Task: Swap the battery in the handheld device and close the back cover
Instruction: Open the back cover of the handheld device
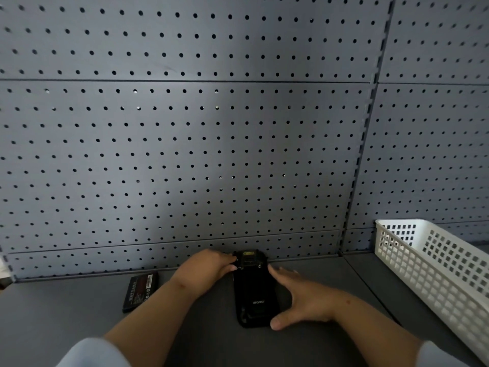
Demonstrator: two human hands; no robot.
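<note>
Dimly and evenly lit, with a soft shadow down the pegboard (185, 154), blurred and bowed at edges.

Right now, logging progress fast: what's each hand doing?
Left hand: fingers curled on the device top edge.
Right hand: open, against the device's right side, holding nothing.

Only one view is given, taken from a wide-angle camera worn on the head. It is aimed forward and slightly downward, so the pegboard wall (185, 141) fills most of the picture while the table (66, 313) is confined to the lower strip. The wall is seen from close range, its straight lines bowed by the lens. Both forearms are seen entering from the bottom edge, near the camera.
</note>
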